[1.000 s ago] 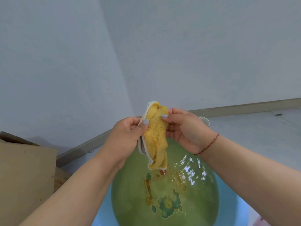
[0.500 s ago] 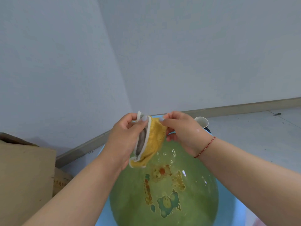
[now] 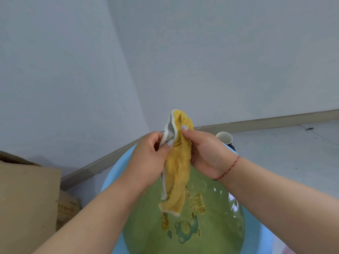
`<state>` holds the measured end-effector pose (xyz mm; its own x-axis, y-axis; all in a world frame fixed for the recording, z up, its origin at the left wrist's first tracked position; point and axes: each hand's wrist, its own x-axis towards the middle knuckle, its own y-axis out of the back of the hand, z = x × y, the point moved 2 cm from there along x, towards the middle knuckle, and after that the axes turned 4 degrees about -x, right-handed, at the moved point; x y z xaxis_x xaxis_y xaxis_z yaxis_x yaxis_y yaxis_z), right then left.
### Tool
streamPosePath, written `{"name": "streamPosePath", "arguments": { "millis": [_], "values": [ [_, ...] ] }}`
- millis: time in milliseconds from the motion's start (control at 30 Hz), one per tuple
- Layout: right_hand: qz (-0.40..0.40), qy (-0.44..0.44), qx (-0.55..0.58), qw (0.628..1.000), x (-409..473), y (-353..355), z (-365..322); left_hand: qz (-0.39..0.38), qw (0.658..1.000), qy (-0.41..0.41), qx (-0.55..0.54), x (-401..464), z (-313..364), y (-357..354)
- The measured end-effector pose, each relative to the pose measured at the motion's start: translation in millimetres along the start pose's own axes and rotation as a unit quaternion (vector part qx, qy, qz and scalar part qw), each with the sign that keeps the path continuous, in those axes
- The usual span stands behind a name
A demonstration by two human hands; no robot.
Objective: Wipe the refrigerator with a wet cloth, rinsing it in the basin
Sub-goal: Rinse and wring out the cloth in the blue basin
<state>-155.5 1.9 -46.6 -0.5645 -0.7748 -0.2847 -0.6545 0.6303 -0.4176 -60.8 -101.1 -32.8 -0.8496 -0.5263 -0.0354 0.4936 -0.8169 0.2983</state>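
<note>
We pinch the cloth [image 3: 178, 162] near its top with both hands, left hand [image 3: 148, 160] and right hand [image 3: 207, 154] curled round it. Its long axis hangs straight down over the basin [image 3: 113, 173], lower end just above the water.

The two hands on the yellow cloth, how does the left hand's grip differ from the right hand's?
The left hand pinches the cloth lower down, at its white-trimmed grey edge, thumb on the fabric; the right hand pinches higher, on the yellow face. The right wrist wears a red string; the left wrist is bare. Both hold the cloth hanging above the water in the basin.
</note>
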Motion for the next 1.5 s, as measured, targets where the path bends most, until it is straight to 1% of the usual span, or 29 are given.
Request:
{"name": "streamPosePath", "arguments": {
  "millis": [67, 167, 300, 367, 433, 500, 567, 633, 700, 733, 800, 833, 867, 900, 933, 967, 1000, 1033, 1067, 1100, 1133, 1167, 1200, 1267, 1333, 1400, 1433, 1467, 1500],
  "values": [
    [0.025, 0.033, -0.083, 0.996, -0.3, 1.6, -3.2, 0.026, 1.0, 0.005, 0.012, 0.3, 1.7, -0.5],
    [0.046, 0.071, -0.157, 0.984, 0.0, 12.6, -14.9, 0.087, 0.995, 0.018, -0.051, 4.4, 3.9, 10.1],
    [-0.069, 0.083, -0.118, 0.987, -2.3, 19.1, -24.1, 0.1, 0.98, 0.082, -0.153, 7.5, 6.6, 14.7],
    [-0.082, 0.103, -0.131, 0.983, -2.7, 18.2, -26.2, 0.117, 0.963, 0.124, -0.209, 10.1, 4.1, 15.2],
    [0.004, 0.139, -0.235, 0.962, -1.6, 19.6, -30.4, 0.102, 0.946, 0.144, -0.27, 9.9, 4.5, 17.9],
    [0.11, 0.131, -0.314, 0.934, -0.4, 25.5, -34.8, 0.063, 0.942, 0.144, -0.297, 8.9, 3.6, 21.1],
    [0.164, 0.115, -0.317, 0.927, 0.0, 31.6, -39.2, 0.038, 0.959, 0.104, -0.262, 6.5, 6.9, 22.5],
    [0.171, 0.139, -0.299, 0.929, -1.8, 30.8, -44.8, 0.065, 0.975, 0.055, -0.204, 8.9, 10.3, 25.8],
    [0.147, 0.17, -0.292, 0.93, -3.9, 26.2, -46.7, 0.083, 0.984, 0.022, -0.158, 12.7, 11.8, 30.5],
    [0.126, 0.17, -0.287, 0.934, -5.2, 24.5, -46.5, 0.066, 0.988, 0.015, -0.14, 14.1, 11.4, 32.5],
    [0.06, 0.131, -0.31, 0.94, -8.6, 24.8, -47.2, -0.008, 0.994, 0.017, -0.108, 10.5, 12.8, 35.7],
    [0.031, 0.108, -0.359, 0.926, -10.5, 27.5, -48.8, -0.033, 0.997, 0.015, -0.066, 8.7, 14.5, 36.7],
    [0.017, 0.092, -0.429, 0.898, -12.1, 28.2, -49.0, -0.037, 0.999, 0.0, -0.002, 6.9, 14.3, 38.1],
    [0.02, 0.09, -0.513, 0.854, -14.2, 27.1, -49.8, -0.026, 0.997, -0.028, 0.074, 5.8, 16.2, 39.2],
    [0.032, 0.112, -0.587, 0.801, -14.6, 26.4, -51.4, -0.017, 0.986, -0.07, 0.152, 7.1, 18.2, 39.8],
    [0.052, 0.137, -0.634, 0.759, -16.0, 23.2, -54.4, -0.009, 0.972, -0.105, 0.212, 7.9, 20.1, 40.0],
    [0.076, 0.161, -0.642, 0.746, -15.5, 22.9, -56.8, 0.001, 0.963, -0.121, 0.242, 9.7, 21.6, 41.0],
    [0.092, 0.174, -0.616, 0.763, -15.4, 24.0, -59.2, 0.005, 0.965, -0.111, 0.238, 11.9, 22.1, 43.0],
    [0.098, 0.169, -0.533, 0.823, -14.4, 28.4, -59.3, -0.004, 0.979, -0.085, 0.183, 13.7, 21.9, 44.4],
    [0.081, 0.149, -0.397, 0.902, -15.2, 31.8, -57.9, -0.021, 0.994, -0.054, 0.093, 13.9, 22.7, 43.8],
    [0.042, 0.109, -0.258, 0.959, -15.2, 32.6, -52.6, -0.032, 0.999, -0.027, -0.008, 12.9, 22.1, 42.9],
    [-0.004, 0.056, -0.156, 0.986, -15.4, 31.9, -43.7, -0.032, 0.995, 0.0, -0.091, 12.5, 22.6, 40.0],
    [-0.042, -0.001, -0.11, 0.993, -15.5, 28.5, -31.6, -0.021, 0.988, 0.021, -0.152, 12.7, 22.8, 37.6],
    [-0.087, -0.068, -0.092, 0.99, -17.7, 17.6, -11.0, 0.012, 0.966, 0.071, -0.249, 15.6, 18.4, 33.0],
    [-0.067, -0.065, -0.06, 0.994, -15.7, 13.4, -9.0, 0.005, 0.912, 0.154, -0.379, 13.9, 10.7, 27.4],
    [-0.028, -0.047, -0.021, 0.998, -13.6, 17.0, -16.6, -0.067, 0.854, 0.22, -0.466, 5.4, 6.0, 14.3],
    [-0.013, -0.041, -0.009, 0.999, -13.1, 21.1, -21.1, -0.089, 0.847, 0.233, -0.47, 0.6, 3.8, 6.9],
    [0.001, -0.035, -0.011, 0.999, -13.8, 25.2, -25.6, -0.084, 0.854, 0.238, -0.455, -1.3, -0.4, 0.1],
    [0.021, -0.03, -0.035, 0.999, -14.8, 31.1, -30.4, -0.057, 0.867, 0.237, -0.434, 0.2, -3.6, -5.1]
  ]
}}
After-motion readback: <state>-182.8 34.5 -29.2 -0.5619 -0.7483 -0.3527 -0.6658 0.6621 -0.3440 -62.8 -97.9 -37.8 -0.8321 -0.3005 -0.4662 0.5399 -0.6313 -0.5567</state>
